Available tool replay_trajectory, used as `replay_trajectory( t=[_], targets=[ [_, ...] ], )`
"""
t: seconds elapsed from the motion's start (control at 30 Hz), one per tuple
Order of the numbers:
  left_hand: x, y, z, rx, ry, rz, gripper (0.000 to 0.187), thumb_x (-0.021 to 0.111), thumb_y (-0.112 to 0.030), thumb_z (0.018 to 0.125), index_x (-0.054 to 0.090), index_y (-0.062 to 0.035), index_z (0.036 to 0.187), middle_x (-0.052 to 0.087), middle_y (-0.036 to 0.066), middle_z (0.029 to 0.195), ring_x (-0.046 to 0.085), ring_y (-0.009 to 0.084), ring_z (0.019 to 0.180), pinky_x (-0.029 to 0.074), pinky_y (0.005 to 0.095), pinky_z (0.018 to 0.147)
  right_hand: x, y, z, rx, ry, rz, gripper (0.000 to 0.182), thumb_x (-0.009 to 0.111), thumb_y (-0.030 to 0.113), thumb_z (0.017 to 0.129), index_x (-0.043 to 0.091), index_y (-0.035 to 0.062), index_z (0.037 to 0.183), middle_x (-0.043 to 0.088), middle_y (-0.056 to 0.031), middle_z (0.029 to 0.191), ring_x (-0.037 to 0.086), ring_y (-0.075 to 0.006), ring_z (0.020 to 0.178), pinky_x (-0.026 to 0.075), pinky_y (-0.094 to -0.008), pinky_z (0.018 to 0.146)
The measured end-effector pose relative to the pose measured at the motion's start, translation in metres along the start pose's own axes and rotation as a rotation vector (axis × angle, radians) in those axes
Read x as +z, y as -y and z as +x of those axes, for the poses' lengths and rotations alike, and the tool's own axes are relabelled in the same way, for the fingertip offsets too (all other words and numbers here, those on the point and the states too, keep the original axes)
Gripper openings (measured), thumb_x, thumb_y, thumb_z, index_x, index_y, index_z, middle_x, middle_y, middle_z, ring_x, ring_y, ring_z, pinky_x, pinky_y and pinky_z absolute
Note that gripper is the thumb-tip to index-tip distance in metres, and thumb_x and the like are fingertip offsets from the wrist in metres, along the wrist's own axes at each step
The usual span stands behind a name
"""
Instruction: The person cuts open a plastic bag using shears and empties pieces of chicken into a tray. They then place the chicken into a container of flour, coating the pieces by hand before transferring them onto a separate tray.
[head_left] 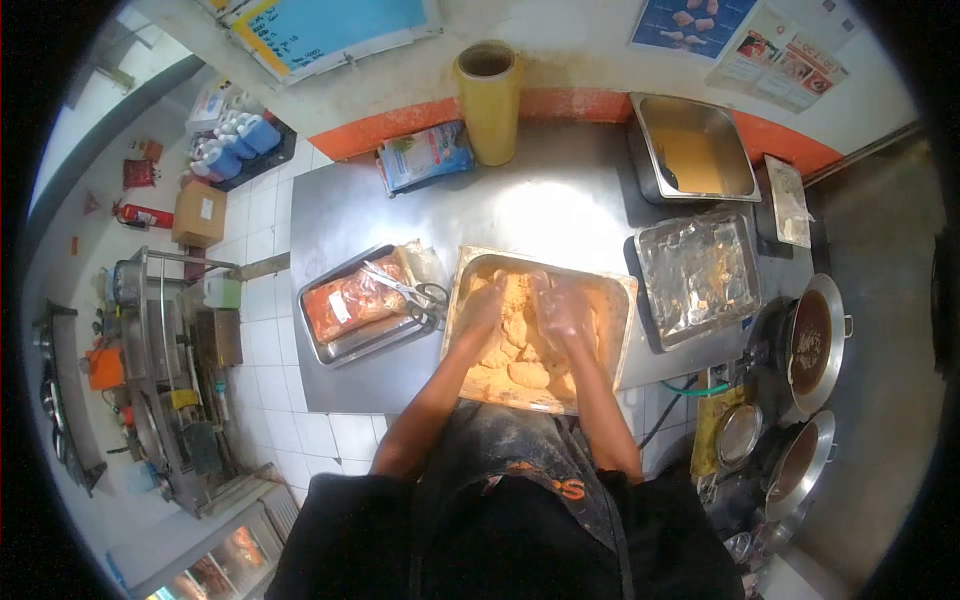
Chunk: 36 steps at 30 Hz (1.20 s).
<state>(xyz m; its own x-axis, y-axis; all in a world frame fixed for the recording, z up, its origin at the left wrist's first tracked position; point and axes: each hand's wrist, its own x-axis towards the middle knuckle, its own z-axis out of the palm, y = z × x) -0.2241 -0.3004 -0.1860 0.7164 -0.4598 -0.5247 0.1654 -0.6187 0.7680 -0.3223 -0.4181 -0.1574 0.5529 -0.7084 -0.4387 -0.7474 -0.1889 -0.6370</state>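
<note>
A deep metal pan [630,330] stands at the table's front edge, holding orange-tinted flour with lumpy coated pieces [527,374] in it. My left hand [484,303] reaches into the pan's left side, dusted with flour. On the right side of the same pan, my right hand [563,308] is down in the flour and looks covered by a thin clear glove. The fingers of both hands are blurred and partly buried, so their grip is hidden. Left of the pan, scissors [405,287] lie across a plastic bag of reddish marinated meat [350,302] in a steel tray [345,353].
A foil-like lined tray [698,270] sits right of the pan. Behind it is a deep steel container [650,170] with yellowish liquid. A yellow cylinder [488,110] and blue packets [428,158] stand by the wall. Large pans [815,340] of brown contents are at right.
</note>
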Motion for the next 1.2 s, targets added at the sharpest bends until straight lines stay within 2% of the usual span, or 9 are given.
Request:
replay_trajectory(
  t=[0.1,0.17,0.2,0.37,0.47,0.53,0.67,0.83,1.2],
  targets=[
    [0.009,0.04,0.027,0.225,-0.182,0.042,0.061,0.053,-0.051,0.098,0.06,0.0005,0.131,0.057,0.023,0.138,0.051,0.0337,0.131,0.038,0.0395,0.107,0.025,-0.019,0.013,-0.068,-0.124,-0.096,0.065,0.046,0.054,0.099,0.067,-0.007,0.1,0.068,-0.0272,0.104,0.064,-0.0413,0.096,0.049,-0.048,0.087],
    [0.005,0.015,0.002,0.033,0.18,0.441,0.053,0.056,-0.043,0.098,0.062,0.0029,0.124,0.06,0.025,0.129,0.055,0.0325,0.123,0.04,0.0395,0.104,0.051,-0.039,0.015,-0.317,-0.196,-0.424,0.06,0.052,0.049,0.098,0.066,-0.0089,0.089,0.069,-0.0239,0.092,0.064,-0.0384,0.088,0.049,-0.0491,0.08],
    [0.017,0.054,0.042,0.059,0.287,-0.037,0.042,0.054,-0.035,0.099,0.065,0.0027,0.115,0.057,0.022,0.128,0.055,0.0307,0.117,0.04,0.0386,0.103,0.053,-0.042,0.014,-0.38,-0.144,-0.362,0.058,0.056,0.046,0.097,0.065,-0.0108,0.086,0.068,-0.0234,0.089,0.064,-0.0391,0.087,0.049,-0.0488,0.08],
    [0.02,0.075,0.053,0.307,-0.098,-0.058,0.039,0.045,-0.03,0.099,0.065,0.0009,0.111,0.069,0.024,0.093,0.065,0.0389,0.091,0.048,0.0454,0.083,0.011,-0.048,0.036,-0.027,0.167,-0.106,0.048,0.056,0.037,0.099,0.066,-0.0084,0.086,0.068,-0.0248,0.093,0.064,-0.0402,0.088,0.05,-0.0466,0.08],
    [0.031,0.079,0.053,0.195,-0.106,-0.027,0.04,0.048,-0.031,0.099,0.064,0.0007,0.117,0.067,0.022,0.101,0.062,0.0361,0.098,0.046,0.0434,0.09,0.034,-0.084,0.019,-0.075,-0.253,0.074,0.044,0.056,0.035,0.099,0.067,-0.0061,0.086,0.067,-0.0259,0.094,0.064,-0.0395,0.09,0.049,-0.0479,0.081],
    [0.039,0.08,0.051,0.108,0.057,0.149,0.044,0.053,-0.035,0.099,0.06,0.0008,0.124,0.063,0.019,0.115,0.056,0.0296,0.111,0.04,0.0397,0.1,0.046,-0.099,0.009,-0.536,-0.38,-0.405,0.041,0.057,0.033,0.097,0.067,-0.0055,0.088,0.067,-0.0271,0.095,0.064,-0.0397,0.093,0.049,-0.0489,0.083],
    [0.03,0.055,0.036,0.046,0.286,0.059,0.049,0.063,-0.035,0.096,0.058,0.0012,0.129,0.06,0.015,0.128,0.053,0.022,0.12,0.038,0.0347,0.107,0.051,-0.051,0.037,-0.125,0.147,-0.329,0.044,0.059,0.034,0.091,0.065,-0.0071,0.104,0.066,-0.0312,0.103,0.065,-0.0446,0.096,0.051,-0.0496,0.084],
    [0.002,0.038,0.037,-0.085,0.318,-0.677,0.042,0.072,-0.018,0.089,0.059,0.002,0.123,0.064,0.008,0.116,0.062,0.0161,0.099,0.049,0.0298,0.089,0.018,-0.034,0.015,-0.322,-0.096,-0.148,0.049,0.053,0.041,0.096,0.068,-0.0046,0.088,0.068,-0.0269,0.096,0.065,-0.0422,0.086,0.05,-0.0489,0.079],
    [0.035,0.116,0.085,0.147,0.108,-0.329,0.053,0.063,-0.033,0.093,0.056,-0.001,0.135,0.057,0.015,0.135,0.054,0.0243,0.125,0.043,0.0315,0.102,0.07,-0.065,0.051,-0.247,-0.113,-0.359,0.029,0.057,0.028,0.092,0.068,0.0015,0.092,0.07,-0.0208,0.092,0.067,-0.0372,0.09,0.051,-0.0449,0.082]
  ],
)
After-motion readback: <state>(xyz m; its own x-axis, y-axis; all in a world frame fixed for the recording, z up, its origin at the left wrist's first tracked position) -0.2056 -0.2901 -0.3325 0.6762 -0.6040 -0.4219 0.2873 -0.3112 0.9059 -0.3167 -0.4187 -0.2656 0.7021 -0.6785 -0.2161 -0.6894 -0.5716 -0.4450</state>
